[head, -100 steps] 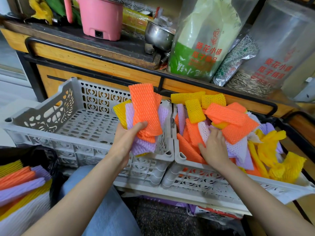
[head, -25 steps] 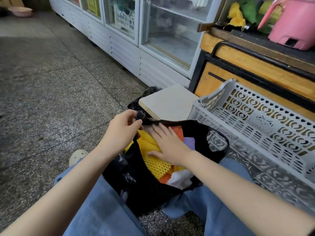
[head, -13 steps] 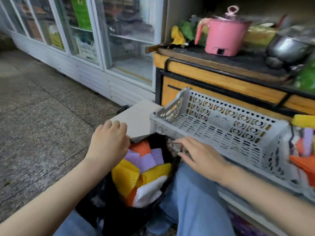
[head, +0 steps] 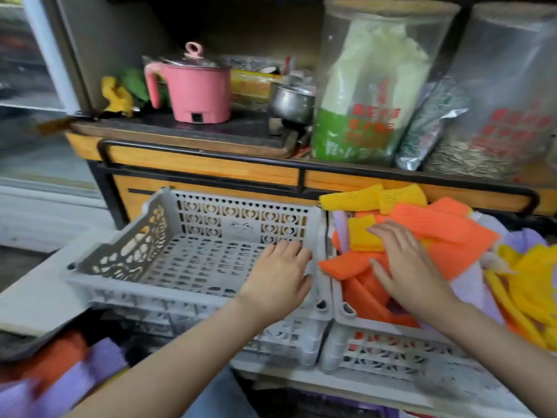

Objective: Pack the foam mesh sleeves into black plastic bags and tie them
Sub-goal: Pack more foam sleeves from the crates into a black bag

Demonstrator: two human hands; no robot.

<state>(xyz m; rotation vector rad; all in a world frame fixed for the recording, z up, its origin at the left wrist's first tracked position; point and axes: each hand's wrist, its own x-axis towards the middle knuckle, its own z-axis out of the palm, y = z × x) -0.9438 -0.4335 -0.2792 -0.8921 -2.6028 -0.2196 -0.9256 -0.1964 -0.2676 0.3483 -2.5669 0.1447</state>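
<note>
The foam mesh sleeves [head: 434,230], orange, yellow and lilac, lie heaped in the right grey crate [head: 391,351]. They look feather-light, soft and springy, so gather a flat stack and squeeze it across the middle, or it may fan out and spill. Your right grip [head: 404,267] lies on them with fingers spread, clamped on nothing. Your left grip [head: 280,276] hangs relaxed and apart over the left crate [head: 126,257]. Red print on the clear tubs [head: 373,86] above is too blurred to read

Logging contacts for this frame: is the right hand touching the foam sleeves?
Touching. The head view shows the right hand lying flat, fingers spread, directly on the orange and yellow foam sleeves, with no gap visible.
</note>
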